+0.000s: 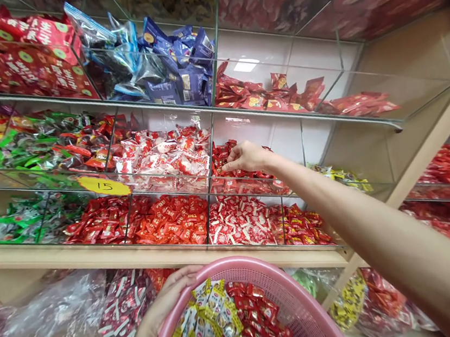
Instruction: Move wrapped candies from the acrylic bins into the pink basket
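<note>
At the middle shelf's clear glass bin (247, 186), right hand (248, 157) pinches red wrapped sweets (219, 161); left hand (171, 298) grips round pink plastic basket (302, 301) (already part-filled, seemingly with room left).

Pink mesh basket (304, 312), yellow-white and red sweets inside; yellow price tag (103, 185).

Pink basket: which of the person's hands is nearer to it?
Left. The left hand grips the pink basket at its rim; the right hand is up at the red sweets in a shelf bin.
</note>
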A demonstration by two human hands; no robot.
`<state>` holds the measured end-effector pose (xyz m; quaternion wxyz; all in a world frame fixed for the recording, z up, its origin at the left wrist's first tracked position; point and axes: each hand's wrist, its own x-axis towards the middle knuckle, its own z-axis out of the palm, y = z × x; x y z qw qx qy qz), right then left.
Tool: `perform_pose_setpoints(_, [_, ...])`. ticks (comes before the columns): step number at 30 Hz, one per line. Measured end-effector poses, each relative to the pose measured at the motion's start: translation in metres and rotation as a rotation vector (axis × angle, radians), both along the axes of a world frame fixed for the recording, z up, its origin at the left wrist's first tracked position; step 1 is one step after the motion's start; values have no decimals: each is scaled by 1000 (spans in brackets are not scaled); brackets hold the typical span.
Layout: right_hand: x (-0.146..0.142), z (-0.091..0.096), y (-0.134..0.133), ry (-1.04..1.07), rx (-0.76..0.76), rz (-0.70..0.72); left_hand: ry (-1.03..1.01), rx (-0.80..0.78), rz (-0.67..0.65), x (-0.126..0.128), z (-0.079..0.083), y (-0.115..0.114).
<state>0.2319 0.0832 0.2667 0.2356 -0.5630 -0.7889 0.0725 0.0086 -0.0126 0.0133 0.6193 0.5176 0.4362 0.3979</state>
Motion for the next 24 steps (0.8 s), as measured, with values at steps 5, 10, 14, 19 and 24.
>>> perform_pose_setpoints(5, [-7,6,-13,-61,-13,-149,-17,3,-11,0,-1,0])
perform_pose_setpoints(10, [-16,13,-25,-163,-227,-154,-14,8,-14,-1,-1,-1])
perform_pose_setpoints(14, [-23,11,-26,-248,-189,-160,-37,-14,-23,0,1,-1])
perform_pose_setpoints(19, [-17,10,-21,-116,-180,-178,-34,-33,3,0,2,0])
perform_pose_setpoints(24, [-6,6,-11,-64,-25,-220,-52,-51,16,0,0,1])
